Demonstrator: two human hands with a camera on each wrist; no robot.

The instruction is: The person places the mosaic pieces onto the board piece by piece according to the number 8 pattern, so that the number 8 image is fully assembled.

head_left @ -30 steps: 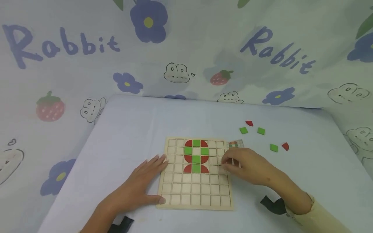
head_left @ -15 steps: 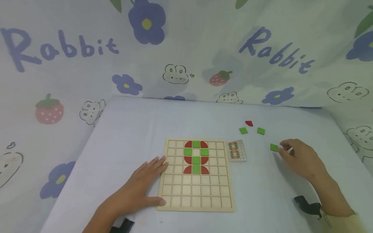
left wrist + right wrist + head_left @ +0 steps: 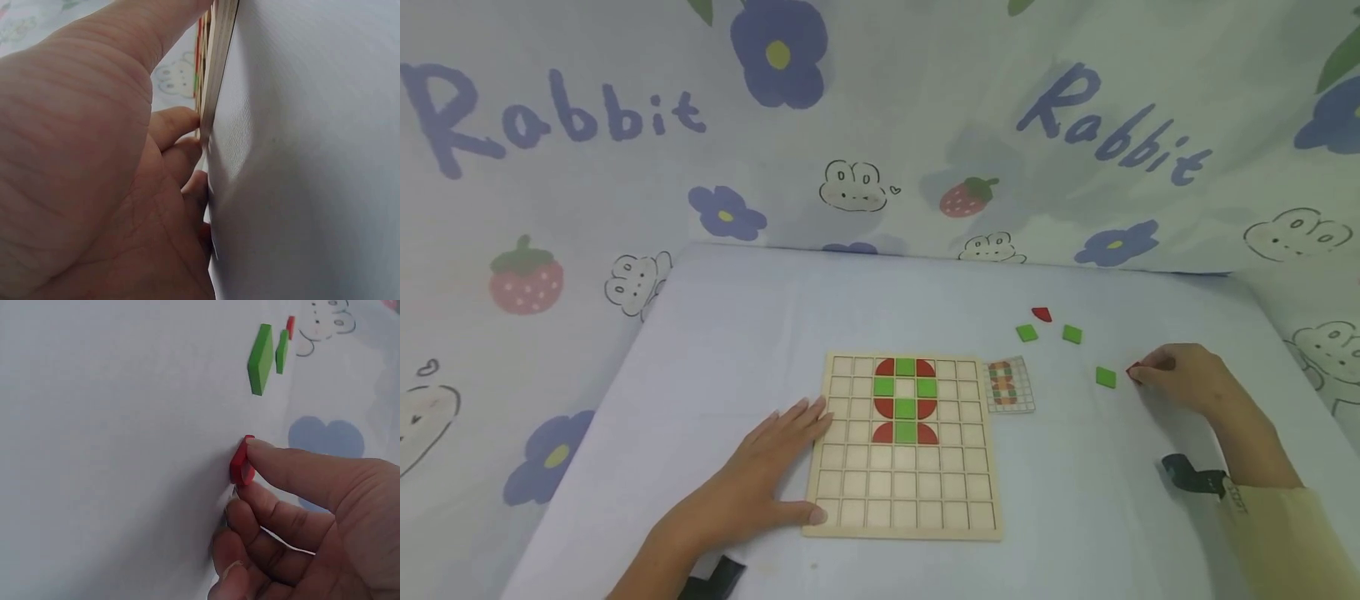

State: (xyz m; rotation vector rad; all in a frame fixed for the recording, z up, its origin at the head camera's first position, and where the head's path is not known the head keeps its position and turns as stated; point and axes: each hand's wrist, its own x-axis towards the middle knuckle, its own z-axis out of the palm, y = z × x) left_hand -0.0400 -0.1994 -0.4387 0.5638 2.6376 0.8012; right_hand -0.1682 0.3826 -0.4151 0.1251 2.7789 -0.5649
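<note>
Resting flat with straight fingers, the left hand (image 3: 760,487) presses against the left edge of the square wooden grid board (image 3: 906,500); the left wrist view shows the fingertips (image 3: 178,122) touching that thin edge. Farther right, the right hand (image 3: 1180,379) pinches a small red quarter-round wooden tile (image 3: 240,461) on the pale blue tablecloth (image 3: 737,333), a grip plain only from the right wrist. Just beside lies a green square tile (image 3: 1106,377).

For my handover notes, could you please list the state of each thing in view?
Board: flat, partly filled with red and green tiles.
Left hand: rests flat against board edge.
Right hand: pinches red tile.
Green tiles: loose on table.
Card: lies beside board.
</note>
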